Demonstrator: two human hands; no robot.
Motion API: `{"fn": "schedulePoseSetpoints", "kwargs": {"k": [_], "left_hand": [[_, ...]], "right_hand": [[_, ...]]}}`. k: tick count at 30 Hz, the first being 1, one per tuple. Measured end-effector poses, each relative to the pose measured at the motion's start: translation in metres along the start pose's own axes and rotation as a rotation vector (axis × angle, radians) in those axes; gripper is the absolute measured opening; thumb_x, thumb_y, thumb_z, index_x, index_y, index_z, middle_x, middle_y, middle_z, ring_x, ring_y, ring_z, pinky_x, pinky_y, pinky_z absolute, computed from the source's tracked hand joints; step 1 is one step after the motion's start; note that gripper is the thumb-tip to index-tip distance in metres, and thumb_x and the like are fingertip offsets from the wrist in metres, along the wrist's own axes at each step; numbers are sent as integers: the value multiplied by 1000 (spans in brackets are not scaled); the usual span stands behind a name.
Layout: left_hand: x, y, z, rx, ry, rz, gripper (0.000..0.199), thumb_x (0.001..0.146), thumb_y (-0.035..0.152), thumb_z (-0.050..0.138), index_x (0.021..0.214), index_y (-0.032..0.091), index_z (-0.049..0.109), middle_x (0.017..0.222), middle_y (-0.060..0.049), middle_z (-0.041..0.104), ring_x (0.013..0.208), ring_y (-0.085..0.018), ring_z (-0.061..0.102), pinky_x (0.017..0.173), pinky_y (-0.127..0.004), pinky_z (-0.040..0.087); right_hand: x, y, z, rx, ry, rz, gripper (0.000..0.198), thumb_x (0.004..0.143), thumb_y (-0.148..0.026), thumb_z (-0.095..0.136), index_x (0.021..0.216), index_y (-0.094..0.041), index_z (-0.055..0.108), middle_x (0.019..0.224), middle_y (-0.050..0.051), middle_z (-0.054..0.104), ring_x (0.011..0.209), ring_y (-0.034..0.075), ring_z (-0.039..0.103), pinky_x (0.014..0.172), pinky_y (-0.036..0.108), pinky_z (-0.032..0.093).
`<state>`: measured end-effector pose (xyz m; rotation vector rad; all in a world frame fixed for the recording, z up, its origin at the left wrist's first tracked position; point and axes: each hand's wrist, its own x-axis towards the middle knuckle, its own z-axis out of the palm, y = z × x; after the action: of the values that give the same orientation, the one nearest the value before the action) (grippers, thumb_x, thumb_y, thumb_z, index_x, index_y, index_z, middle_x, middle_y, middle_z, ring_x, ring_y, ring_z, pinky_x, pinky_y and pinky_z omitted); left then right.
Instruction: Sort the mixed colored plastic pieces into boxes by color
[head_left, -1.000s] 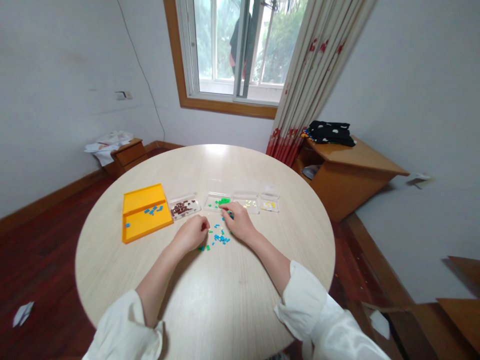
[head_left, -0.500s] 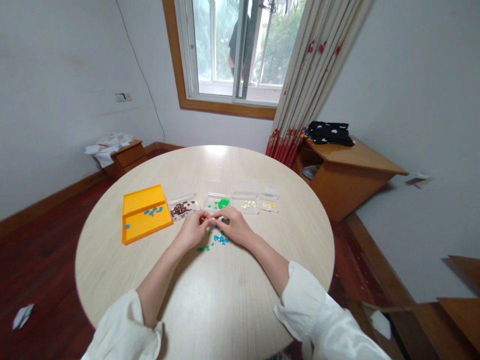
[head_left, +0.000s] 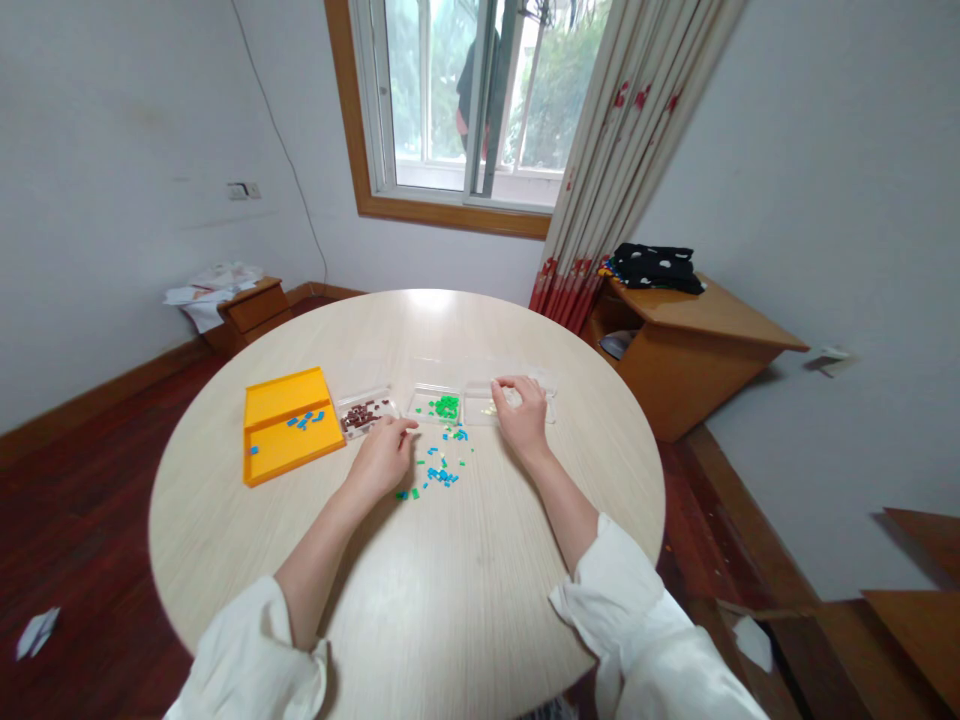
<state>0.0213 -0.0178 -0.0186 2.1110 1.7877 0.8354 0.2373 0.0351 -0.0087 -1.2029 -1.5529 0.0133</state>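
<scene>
My left hand is over the table beside the loose pieces, its fingers curled and pressed together; anything between the fingertips is too small to make out. My right hand is above a clear box of pale yellow pieces, thumb and forefinger close together, and I cannot make out what they hold. Between the hands lie loose blue pieces mixed with green pieces and a few pale ones. Behind them, a clear box holds green pieces, and another holds dark brown pieces.
An open orange case with several blue pieces stands at the left of the round table. Another clear box is partly hidden behind my right hand. A wooden cabinet with dark cloth on it is beyond the table's right side.
My hands were together over the loose pieces and are now apart. The right has moved right and away from me to the pale yellow pieces' box; the left has barely moved.
</scene>
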Motion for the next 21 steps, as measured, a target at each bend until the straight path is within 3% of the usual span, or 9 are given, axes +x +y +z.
{"fn": "schedulePoseSetpoints", "kwargs": {"k": [5,9,14,21], "left_hand": [[-1,-4,6,126,-34,-12,35,84,15,40,110,12,64,90,-12,57,90,-23,55,85,-35,43],[-1,-2,7,163,-56,-20,35,85,17,39,111,14,63,90,-12,55,91,-23,54,83,-35,42],[-1,-2,9,192,-82,-30,34,85,19,41,109,15,65,89,-12,54,92,-24,53,83,-36,41],[0,-4,9,150,-44,-24,26,83,21,46,94,15,68,89,-10,55,92,-23,54,84,-34,41]], "right_hand": [[3,8,-4,-68,76,63,15,81,-29,54,86,-19,64,88,5,67,87,21,56,84,37,34],[0,5,-1,-30,53,34,14,82,-25,51,85,-19,64,86,5,67,86,20,56,83,36,35],[-11,-10,6,32,-168,-101,10,80,-18,54,77,-20,64,80,3,66,83,18,57,82,35,34],[-27,-20,15,-65,-530,-228,15,72,-13,61,77,-23,70,110,6,61,108,23,47,93,42,27]]}}
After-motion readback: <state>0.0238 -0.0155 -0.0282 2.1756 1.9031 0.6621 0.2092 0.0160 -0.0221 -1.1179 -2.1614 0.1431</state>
